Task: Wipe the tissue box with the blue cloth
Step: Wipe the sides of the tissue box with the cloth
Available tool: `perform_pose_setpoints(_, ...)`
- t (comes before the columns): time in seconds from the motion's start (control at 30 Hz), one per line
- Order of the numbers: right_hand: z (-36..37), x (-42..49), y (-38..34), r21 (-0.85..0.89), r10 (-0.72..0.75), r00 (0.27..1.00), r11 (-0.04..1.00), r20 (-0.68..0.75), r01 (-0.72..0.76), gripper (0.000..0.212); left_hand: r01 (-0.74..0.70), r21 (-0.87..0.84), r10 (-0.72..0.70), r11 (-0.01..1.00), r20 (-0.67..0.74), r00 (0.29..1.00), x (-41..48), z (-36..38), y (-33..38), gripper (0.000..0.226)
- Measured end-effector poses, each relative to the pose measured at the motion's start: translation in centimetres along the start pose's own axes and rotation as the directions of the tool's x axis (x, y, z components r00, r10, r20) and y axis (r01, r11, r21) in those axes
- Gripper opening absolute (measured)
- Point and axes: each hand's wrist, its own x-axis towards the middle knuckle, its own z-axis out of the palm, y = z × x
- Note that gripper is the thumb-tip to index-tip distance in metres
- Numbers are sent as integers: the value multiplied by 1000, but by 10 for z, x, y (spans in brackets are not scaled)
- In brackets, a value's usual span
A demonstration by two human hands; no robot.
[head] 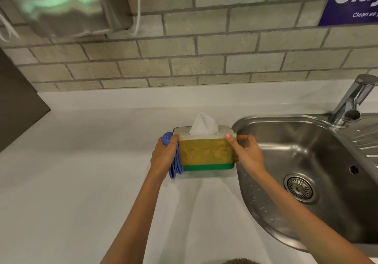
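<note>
The tissue box [206,153], yellow with a green base band, stands lengthwise left to right at the counter's [81,161] edge by the steel sink [296,141]. A white tissue [203,124] points up. The left hand [164,155] presses a folded blue cloth [176,165] to its left end; the right hand [247,153] clasps the right end.

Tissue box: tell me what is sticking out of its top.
A white tissue stands up from the top of the tissue box. The rest of the tissues inside are hidden by the box walls.

Sign [351,0] lettering beyond right edge
</note>
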Motion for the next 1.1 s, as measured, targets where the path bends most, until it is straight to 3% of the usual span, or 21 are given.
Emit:
perform_pose_setpoints(0.27,-6,8,-23,-29,165,971,986,175,-162,119,4,54,-7,999,56,998,10,-11,16,35)
perform_pose_setpoints(0.43,-1,26,-35,-103,276,905,961,324,-256,117,47,52,-51,998,77,996,22,-9,18,39)
perform_pose_setpoints(0.57,3,38,-36,-99,280,860,960,426,-264,110,68,21,-70,997,83,994,26,-8,18,39)
perform_pose_setpoints(0.7,10,40,-32,70,229,785,943,575,-326,81,29,21,-30,999,74,997,28,-7,18,38)
perform_pose_setpoints(0.83,8,45,-28,61,239,771,939,590,-339,106,-15,53,13,998,36,999,32,-7,14,34)
perform_pose_setpoints(1.0,4,46,-24,101,252,763,918,595,-382,98,-65,118,71,991,-40,997,32,1,9,39)
perform_pose_setpoints(1.1,4,45,-22,103,252,777,921,577,-375,93,-76,45,80,996,-100,992,26,7,3,36)
